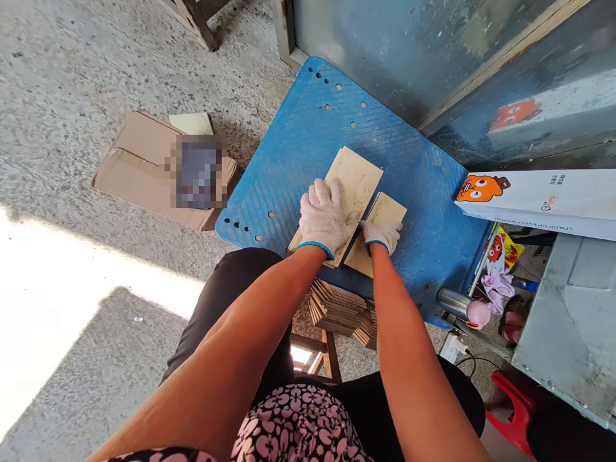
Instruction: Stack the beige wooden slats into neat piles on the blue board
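Observation:
Both hands wear whitish knit gloves with blue cuffs. My left hand (323, 217) lies flat with fingers spread on a wide stack of thin, pale yellow boards (359, 174). Across the lower half of a narrower stack of boards (386, 208) to its right, my right hand (384, 236) is bent, its thumb toward the gap and its fingers curled at the far side. Their tips are partly hidden. A narrow dark gap separates the two stacks. Dark specks of dust cover the boards. Both stacks rest on a blue plastic platform (289, 154).
Below the platform's near edge are more stacked boards (339, 311). A cardboard box (139, 167) stands on the floor at left. At right are a steel flask (452, 299), a long white carton (534, 196), a metal cabinet (572, 308) and a red stool (513, 410).

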Demonstrator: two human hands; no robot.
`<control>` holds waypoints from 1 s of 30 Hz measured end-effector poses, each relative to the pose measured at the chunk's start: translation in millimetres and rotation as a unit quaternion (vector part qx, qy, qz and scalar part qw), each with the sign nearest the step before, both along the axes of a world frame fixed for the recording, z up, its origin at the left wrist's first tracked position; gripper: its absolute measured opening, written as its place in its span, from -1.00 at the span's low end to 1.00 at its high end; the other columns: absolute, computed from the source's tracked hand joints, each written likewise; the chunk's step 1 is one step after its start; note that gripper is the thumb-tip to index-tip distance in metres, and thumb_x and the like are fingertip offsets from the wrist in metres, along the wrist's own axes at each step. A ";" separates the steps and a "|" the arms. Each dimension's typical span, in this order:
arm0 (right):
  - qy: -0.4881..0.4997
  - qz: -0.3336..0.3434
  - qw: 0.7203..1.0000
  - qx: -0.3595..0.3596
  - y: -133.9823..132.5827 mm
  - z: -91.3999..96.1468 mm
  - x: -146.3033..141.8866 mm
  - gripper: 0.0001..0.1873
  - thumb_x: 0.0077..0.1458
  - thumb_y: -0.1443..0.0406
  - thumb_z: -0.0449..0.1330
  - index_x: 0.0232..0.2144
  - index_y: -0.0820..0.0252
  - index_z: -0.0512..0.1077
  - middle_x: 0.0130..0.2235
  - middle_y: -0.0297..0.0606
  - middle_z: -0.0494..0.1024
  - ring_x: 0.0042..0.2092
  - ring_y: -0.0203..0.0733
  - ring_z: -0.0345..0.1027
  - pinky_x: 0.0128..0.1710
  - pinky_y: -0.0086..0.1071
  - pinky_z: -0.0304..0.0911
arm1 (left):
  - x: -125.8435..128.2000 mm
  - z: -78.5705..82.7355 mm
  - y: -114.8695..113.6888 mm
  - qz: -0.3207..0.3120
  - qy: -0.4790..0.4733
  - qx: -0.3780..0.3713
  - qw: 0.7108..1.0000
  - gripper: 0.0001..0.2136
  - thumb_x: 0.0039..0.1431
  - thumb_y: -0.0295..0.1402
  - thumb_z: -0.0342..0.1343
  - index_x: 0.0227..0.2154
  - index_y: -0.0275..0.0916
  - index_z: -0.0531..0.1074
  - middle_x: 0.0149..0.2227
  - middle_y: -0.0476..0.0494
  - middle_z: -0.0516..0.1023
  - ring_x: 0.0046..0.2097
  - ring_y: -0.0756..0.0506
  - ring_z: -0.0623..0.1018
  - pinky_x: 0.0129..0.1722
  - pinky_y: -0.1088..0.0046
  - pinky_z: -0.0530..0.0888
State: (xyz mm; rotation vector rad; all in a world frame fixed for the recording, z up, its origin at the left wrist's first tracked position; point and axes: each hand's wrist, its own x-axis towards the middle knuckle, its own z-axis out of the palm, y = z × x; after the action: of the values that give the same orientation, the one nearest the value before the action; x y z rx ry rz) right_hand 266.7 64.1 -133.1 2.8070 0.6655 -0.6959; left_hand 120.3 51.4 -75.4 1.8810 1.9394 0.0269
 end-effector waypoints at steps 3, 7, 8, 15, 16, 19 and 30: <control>0.003 -0.005 1.000 -0.011 0.9 -1.7 -0.3 0.31 -0.34 -0.07 0.46 0.30 0.27 -0.12 0.16 0.34 0.27 0.14 0.26 0.35 0.00 0.03 0.39 | 0.3 -0.2 0.0 0.001 0.001 0.001 1.000 -0.19 0.26 0.05 -0.10 0.40 -0.38 -0.14 0.39 -0.56 -0.01 0.35 -0.46 0.11 0.25 -0.02 0.09; -0.005 -0.009 1.000 -0.006 0.6 -4.1 0.1 0.28 -0.36 -0.03 0.48 0.27 0.26 -0.06 0.15 0.32 0.28 0.12 0.24 0.35 0.00 0.02 0.39 | 0.5 0.2 0.3 0.002 -0.005 -0.006 1.000 -0.18 0.27 0.05 -0.10 0.40 -0.38 -0.16 0.38 -0.55 -0.02 0.35 -0.48 0.09 0.26 -0.03 0.09; -0.007 -0.008 1.000 -0.003 0.2 -4.9 0.3 0.27 -0.37 -0.03 0.48 0.26 0.26 -0.04 0.14 0.30 0.28 0.12 0.24 0.35 0.00 0.02 0.39 | 0.5 0.2 0.4 0.001 -0.005 -0.009 1.000 -0.18 0.27 0.05 -0.09 0.40 -0.38 -0.17 0.38 -0.55 -0.02 0.35 -0.48 0.08 0.26 -0.03 0.09; -0.010 0.029 1.000 -0.002 -5.0 -8.2 0.9 0.28 -0.29 -0.10 0.43 0.33 0.24 -0.05 0.16 0.27 0.26 0.12 0.30 0.33 0.01 0.04 0.37 | -0.3 -0.8 0.6 -0.006 -0.009 -0.020 1.000 -0.17 0.27 0.05 -0.11 0.41 -0.38 -0.21 0.40 -0.51 -0.07 0.36 -0.47 0.04 0.27 -0.05 0.06; -0.007 0.032 0.999 0.002 -5.9 -7.8 1.4 0.27 -0.28 -0.10 0.43 0.33 0.24 -0.05 0.16 0.26 0.26 0.13 0.29 0.33 0.01 0.03 0.37 | -0.5 -0.9 0.7 -0.006 -0.012 -0.024 1.000 -0.17 0.26 0.05 -0.11 0.41 -0.37 -0.21 0.41 -0.50 -0.08 0.36 -0.48 0.02 0.28 -0.06 0.05; 0.009 0.043 0.998 0.034 -10.3 -5.4 6.4 0.30 -0.27 -0.11 0.43 0.34 0.30 -0.08 0.17 0.26 0.26 0.15 0.28 0.31 0.06 0.00 0.33 | -0.8 -1.2 1.0 -0.008 -0.025 -0.033 0.999 -0.16 0.25 0.05 -0.11 0.42 -0.37 -0.22 0.41 -0.47 -0.08 0.37 -0.49 -0.03 0.28 -0.09 0.01; 0.101 0.121 0.976 0.148 -139.3 42.4 23.7 -0.52 0.28 -0.01 0.02 0.08 0.13 0.36 -0.07 -0.22 0.52 0.00 -0.11 0.39 -0.02 -0.32 0.34 | -0.1 -8.5 -0.6 0.005 -0.035 -0.016 0.999 -0.14 0.23 0.14 -0.19 0.44 -0.30 -0.22 0.41 -0.26 -0.06 0.36 -0.40 -0.04 0.28 0.02 -0.05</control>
State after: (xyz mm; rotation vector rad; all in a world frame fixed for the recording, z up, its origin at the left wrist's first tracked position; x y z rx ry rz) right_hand 290.3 -75.2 -90.7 2.8602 1.2185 -0.9071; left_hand 120.2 50.8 -83.9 1.8253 1.8917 0.0642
